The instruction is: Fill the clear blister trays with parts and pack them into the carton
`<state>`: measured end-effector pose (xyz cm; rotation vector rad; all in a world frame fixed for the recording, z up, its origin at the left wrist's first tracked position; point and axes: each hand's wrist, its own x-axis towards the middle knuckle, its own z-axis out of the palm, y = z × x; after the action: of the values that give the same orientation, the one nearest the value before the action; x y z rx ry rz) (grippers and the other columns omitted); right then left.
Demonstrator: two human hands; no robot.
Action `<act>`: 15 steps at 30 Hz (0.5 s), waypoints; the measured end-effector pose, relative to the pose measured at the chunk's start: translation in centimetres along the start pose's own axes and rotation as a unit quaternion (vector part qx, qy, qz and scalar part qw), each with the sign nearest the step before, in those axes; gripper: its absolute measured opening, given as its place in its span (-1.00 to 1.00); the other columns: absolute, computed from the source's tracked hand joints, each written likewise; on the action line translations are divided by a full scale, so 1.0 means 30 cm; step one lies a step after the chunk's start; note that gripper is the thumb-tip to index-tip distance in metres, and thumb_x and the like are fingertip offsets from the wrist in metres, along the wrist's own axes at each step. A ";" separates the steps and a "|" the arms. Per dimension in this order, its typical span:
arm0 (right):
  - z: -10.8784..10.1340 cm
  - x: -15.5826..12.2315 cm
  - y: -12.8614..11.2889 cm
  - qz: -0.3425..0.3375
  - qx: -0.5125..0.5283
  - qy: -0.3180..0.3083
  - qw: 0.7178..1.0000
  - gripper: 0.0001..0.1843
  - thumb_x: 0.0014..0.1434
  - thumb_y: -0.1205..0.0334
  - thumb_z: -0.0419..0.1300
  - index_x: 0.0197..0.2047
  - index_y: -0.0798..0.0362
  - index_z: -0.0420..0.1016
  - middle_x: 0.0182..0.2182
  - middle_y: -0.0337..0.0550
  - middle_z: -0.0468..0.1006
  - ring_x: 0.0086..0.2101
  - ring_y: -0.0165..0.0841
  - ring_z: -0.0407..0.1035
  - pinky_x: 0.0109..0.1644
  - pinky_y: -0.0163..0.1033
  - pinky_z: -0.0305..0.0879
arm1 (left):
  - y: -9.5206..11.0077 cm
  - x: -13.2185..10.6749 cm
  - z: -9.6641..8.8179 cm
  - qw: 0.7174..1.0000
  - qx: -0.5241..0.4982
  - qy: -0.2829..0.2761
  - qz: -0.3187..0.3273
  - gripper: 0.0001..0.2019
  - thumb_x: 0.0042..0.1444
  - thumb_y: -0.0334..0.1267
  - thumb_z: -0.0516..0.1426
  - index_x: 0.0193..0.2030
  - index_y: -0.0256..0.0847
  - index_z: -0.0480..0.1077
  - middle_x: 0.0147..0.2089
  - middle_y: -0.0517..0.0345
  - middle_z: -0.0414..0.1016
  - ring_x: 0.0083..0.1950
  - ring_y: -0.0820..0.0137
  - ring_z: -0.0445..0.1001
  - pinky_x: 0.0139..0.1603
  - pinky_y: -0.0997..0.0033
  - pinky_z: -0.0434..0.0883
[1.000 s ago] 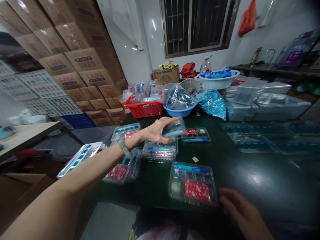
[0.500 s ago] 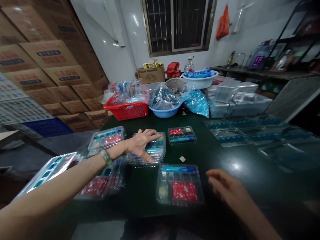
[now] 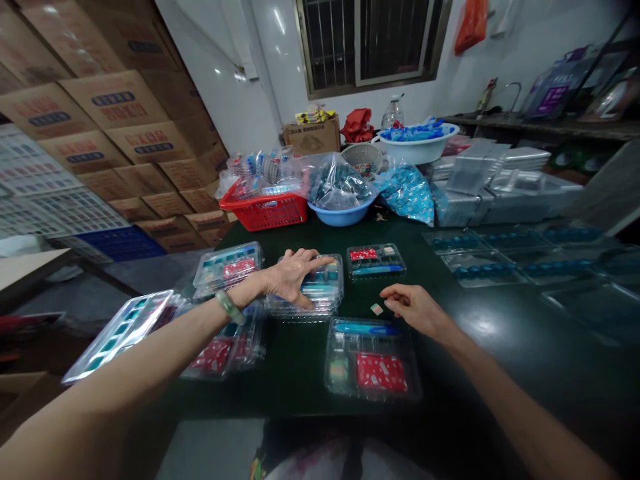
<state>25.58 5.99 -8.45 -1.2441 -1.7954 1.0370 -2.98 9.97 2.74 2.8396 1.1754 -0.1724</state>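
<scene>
1. At far left, a clear compartment tray (image 3: pixel 120 337) with blue-green squares sits tilted.
2. Beside it, a pile of lidded trays (image 3: pixel 223 353) shows red packets; a further filled tray (image 3: pixel 227 268) lies behind.
3. The left hand (image 3: pixel 293 277), wearing a pale green bangle (image 3: pixel 230 308), lies over the middle tray stack (image 3: pixel 323 297) with thumb and fingers spread.
4. The front tray (image 3: pixel 350 343) lies flat on the dark green table (image 3: pixel 295 380), holding a blue pen (image 3: pixel 367 329) along its far side and a red dotted packet (image 3: pixel 381 372).
5. Behind this tray, a small striped block (image 3: pixel 377 309) lies on the table.
6. The right hand (image 3: pixel 415 310) is just beside the block, fingers curled towards the thumb; whether the tips meet cannot be told.
7. At right, clear trays (image 3: pixel 487 267) with blue-green contents lie in rows.
</scene>
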 end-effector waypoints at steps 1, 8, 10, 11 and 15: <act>-0.009 -0.011 0.005 0.001 -0.011 -0.003 1.000 -0.76 0.04 0.19 0.12 -0.26 0.09 0.51 -0.47 -0.19 0.52 -0.48 -0.39 0.37 -0.39 -0.30 0.29 | -0.002 0.001 -0.001 1.000 -0.003 -0.001 -0.001 0.00 -0.25 0.13 0.24 0.32 -0.03 -0.12 0.16 -0.14 0.13 0.03 0.03 0.21 -0.01 0.04 0.15; -0.045 0.024 0.042 -0.013 -0.189 -0.048 0.981 -0.68 0.05 0.17 0.12 -0.11 0.00 0.50 -0.37 -0.21 0.51 -0.44 -0.42 0.33 -0.38 -0.33 0.20 | -0.019 -0.001 -0.002 0.999 -0.030 -0.008 -0.008 -0.08 -0.16 0.15 0.19 0.31 0.01 -0.11 0.16 -0.11 0.11 0.04 0.07 0.19 0.02 0.04 0.13; -0.032 0.059 0.048 -0.013 -0.197 -0.074 0.978 -0.65 -0.01 0.09 0.19 -0.12 -0.05 0.52 -0.44 -0.25 0.49 -0.46 -0.42 0.32 -0.42 -0.34 0.16 | -0.018 -0.002 -0.001 0.999 -0.033 -0.005 -0.008 -0.08 -0.16 0.17 0.19 0.31 0.02 -0.11 0.15 -0.11 0.11 0.04 0.08 0.19 0.02 0.03 0.13; -0.025 0.073 0.051 -0.015 -0.201 -0.084 0.976 -0.64 -0.04 0.06 0.22 -0.13 -0.08 0.53 -0.46 -0.26 0.48 -0.47 -0.42 0.31 -0.43 -0.34 0.14 | -0.017 -0.002 -0.001 0.999 -0.034 -0.004 -0.009 -0.08 -0.16 0.18 0.18 0.31 0.02 -0.11 0.15 -0.10 0.11 0.03 0.08 0.19 0.02 0.03 0.13; -0.007 0.098 0.066 -0.023 -0.206 -0.097 0.973 -0.70 -0.07 0.04 0.26 -0.22 -0.13 0.56 -0.50 -0.27 0.45 -0.46 -0.41 0.29 -0.41 -0.32 0.10 | -0.018 -0.001 -0.007 0.999 -0.033 0.009 -0.013 -0.09 -0.16 0.12 0.20 0.31 0.01 -0.11 0.14 -0.10 0.10 0.03 0.07 0.18 0.00 0.04 0.15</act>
<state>25.69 9.25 -9.81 -1.3711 -2.2628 0.8039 -3.36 10.34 2.95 2.7755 1.1998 -0.1062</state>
